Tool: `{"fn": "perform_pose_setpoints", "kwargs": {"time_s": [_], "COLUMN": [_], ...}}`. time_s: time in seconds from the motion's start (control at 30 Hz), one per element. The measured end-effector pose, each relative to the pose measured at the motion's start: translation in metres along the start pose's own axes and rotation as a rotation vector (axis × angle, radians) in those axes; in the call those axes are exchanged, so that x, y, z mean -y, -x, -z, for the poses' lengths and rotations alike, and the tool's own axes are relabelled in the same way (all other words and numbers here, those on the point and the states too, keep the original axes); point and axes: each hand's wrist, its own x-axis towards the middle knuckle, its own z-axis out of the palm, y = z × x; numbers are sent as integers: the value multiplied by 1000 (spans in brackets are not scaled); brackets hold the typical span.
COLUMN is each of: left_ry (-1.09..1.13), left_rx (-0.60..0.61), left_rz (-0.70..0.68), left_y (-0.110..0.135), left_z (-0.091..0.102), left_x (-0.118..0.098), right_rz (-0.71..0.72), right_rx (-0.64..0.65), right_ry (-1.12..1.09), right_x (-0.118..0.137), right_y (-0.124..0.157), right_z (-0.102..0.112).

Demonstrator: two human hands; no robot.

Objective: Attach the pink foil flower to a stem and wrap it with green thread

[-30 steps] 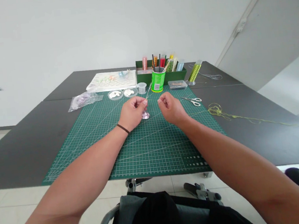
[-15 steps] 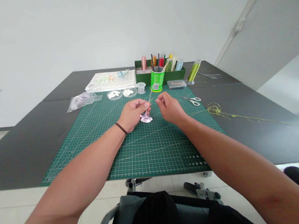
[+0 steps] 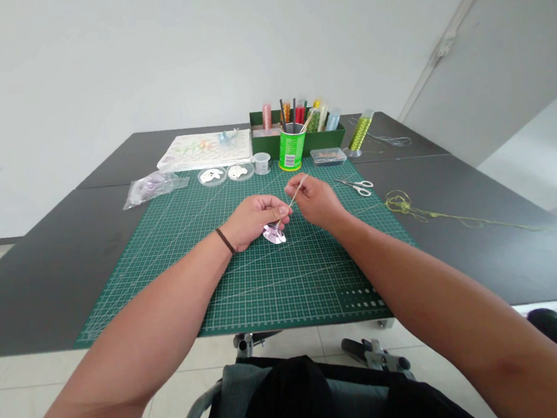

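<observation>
My left hand (image 3: 261,219) pinches a thin pale stem (image 3: 298,190) between thumb and fingers. A shiny pale-purple flower (image 3: 275,234) hangs at the stem's lower end, just below those fingers and above the green cutting mat (image 3: 268,291). The stem slants up and to the right, its top end crossing in front of my right hand (image 3: 311,196). That hand is closed, thumb against curled fingers, close beside the stem. Whatever it pinches, perhaps a fine thread, is too small to make out.
Beyond my hands stand a green can (image 3: 292,148) of sticks, a dark green box (image 3: 323,138) of bead tubes, and dishes of white pieces (image 3: 211,176). Scissors (image 3: 358,186) and tangled yellow-green thread (image 3: 401,202) lie right. A plastic bag (image 3: 152,186) lies left.
The stem has tilted to the right, its top now in front of my right hand. My left hand and the flower have moved slightly down and nearer to me.
</observation>
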Motion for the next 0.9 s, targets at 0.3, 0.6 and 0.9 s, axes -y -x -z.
{"fn": "perform_pose_setpoints", "kwargs": {"time_s": [0.3, 0.6, 0.9], "left_ry": [-146, -319, -394], "left_rx": [174, 323, 363], "left_rz": [123, 172, 169], "left_y": [6, 5, 5], "left_z": [0, 6, 7], "left_x": [-5, -6, -6], "right_rz": [92, 105, 200], "right_rx": [26, 146, 172], "right_ry": [20, -36, 33], "right_x": [-1, -3, 6], "right_y": [-5, -7, -8], "right_z": [8, 17, 31]}}
